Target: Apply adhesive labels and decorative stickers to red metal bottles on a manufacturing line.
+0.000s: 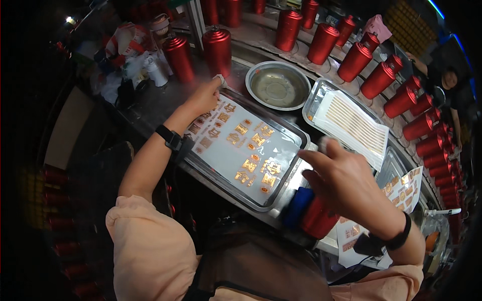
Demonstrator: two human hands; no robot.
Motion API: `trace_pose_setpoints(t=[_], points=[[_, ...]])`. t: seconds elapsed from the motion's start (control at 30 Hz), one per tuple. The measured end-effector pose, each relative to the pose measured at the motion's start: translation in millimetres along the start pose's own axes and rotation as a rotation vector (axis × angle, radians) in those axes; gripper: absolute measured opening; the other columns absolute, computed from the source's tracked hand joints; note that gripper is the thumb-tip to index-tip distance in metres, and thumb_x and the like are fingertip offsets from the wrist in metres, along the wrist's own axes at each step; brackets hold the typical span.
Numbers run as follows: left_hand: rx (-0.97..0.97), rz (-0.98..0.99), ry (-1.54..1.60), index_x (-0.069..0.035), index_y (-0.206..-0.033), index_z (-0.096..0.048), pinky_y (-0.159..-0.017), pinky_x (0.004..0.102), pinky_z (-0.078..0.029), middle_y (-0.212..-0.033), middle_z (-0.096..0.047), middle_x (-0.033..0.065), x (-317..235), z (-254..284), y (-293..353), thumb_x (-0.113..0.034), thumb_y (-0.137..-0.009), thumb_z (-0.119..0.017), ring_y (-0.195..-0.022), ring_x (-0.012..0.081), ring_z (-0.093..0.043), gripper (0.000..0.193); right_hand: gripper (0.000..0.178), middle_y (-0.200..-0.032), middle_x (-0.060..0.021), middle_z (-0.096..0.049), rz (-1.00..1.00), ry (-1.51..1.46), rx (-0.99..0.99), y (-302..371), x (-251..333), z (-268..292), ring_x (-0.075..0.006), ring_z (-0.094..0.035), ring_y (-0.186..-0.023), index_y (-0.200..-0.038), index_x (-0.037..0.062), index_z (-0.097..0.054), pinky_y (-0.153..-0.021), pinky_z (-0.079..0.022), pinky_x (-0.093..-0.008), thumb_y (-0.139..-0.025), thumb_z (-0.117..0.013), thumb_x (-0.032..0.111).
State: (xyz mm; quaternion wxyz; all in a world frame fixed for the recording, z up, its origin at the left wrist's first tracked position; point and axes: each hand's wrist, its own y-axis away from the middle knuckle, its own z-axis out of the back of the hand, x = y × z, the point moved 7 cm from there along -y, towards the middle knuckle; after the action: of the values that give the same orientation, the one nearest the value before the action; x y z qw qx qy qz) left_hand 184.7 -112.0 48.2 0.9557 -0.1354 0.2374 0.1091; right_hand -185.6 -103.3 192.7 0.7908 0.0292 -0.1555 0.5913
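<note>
A metal tray (236,193) lies before me with a pale sheet (211,155) of gold and brown decals in it; the sheet looks wet and glossy. At the tray's far left corner, my left hand (203,99) is closed, with a small whitish bit at its fingertips that I cannot make out. My right hand (349,178) hovers right of the tray, slightly blurred, its fingers apart and no object visible in them. Below that hand lies a shiny red metal bottle (320,219), partly covered by it, beside a dark blue cloth (297,208).
Beyond the tray stands a round metal basin (277,86) of liquid. A second tray (315,103) holds a striped white sheet (354,123). More decal sheets (351,241) lie at right. Several red bottles (321,44) line the far bench; another person (447,83) is at far right.
</note>
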Motion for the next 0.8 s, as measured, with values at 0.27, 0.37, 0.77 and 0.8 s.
trace_pose_setpoints(t=[0.27,0.37,0.77,0.8], points=[[-0.013,0.086,0.087,-0.002,-0.105,-0.057,-0.067,0.0362,-0.051,-0.078,-0.066,0.0118,22,-2,-5,0.002,-0.083,-0.060,-0.074,0.0238,-0.067,0.023,0.031,-0.120,-0.0232,-0.066,-0.004,0.232,0.375,-170,13,-136,-0.0332,-0.071,-0.101,-0.114,0.0016,-0.069,-0.079,-0.059,-0.0420,-0.087,-0.068,0.017],[-0.014,0.076,0.026,-0.003,-0.109,-0.058,-0.069,0.0376,-0.051,-0.080,-0.067,0.0139,25,-3,-7,0.001,-0.083,-0.061,-0.075,0.0252,-0.067,0.027,0.042,-0.126,-0.0209,-0.064,-0.101,0.131,0.405,-207,6,-169,-0.0322,-0.067,-0.112,-0.127,0.0037,-0.063,-0.085,-0.058,-0.0418,-0.089,-0.068,0.023],[0.010,0.209,0.027,-0.007,-0.107,-0.054,-0.078,0.0463,-0.053,-0.088,-0.071,0.0137,43,-1,-8,0.001,-0.082,-0.063,-0.089,0.0384,-0.069,0.028,0.046,-0.118,-0.0194,-0.068,-0.262,0.158,0.392,-231,-17,-212,-0.0316,-0.070,-0.106,-0.127,0.0018,-0.064,-0.081,-0.058,-0.0402,-0.087,-0.070,0.025],[0.001,0.202,0.069,-0.007,-0.106,-0.054,-0.076,0.0457,-0.053,-0.087,-0.071,0.0136,45,0,-10,0.002,-0.081,-0.063,-0.088,0.0371,-0.070,0.028,0.048,-0.117,-0.0192,-0.069,-0.276,0.144,0.378,-231,-18,-211,-0.0318,-0.070,-0.106,-0.127,0.0019,-0.063,-0.082,-0.058,-0.0402,-0.086,-0.071,0.025]])
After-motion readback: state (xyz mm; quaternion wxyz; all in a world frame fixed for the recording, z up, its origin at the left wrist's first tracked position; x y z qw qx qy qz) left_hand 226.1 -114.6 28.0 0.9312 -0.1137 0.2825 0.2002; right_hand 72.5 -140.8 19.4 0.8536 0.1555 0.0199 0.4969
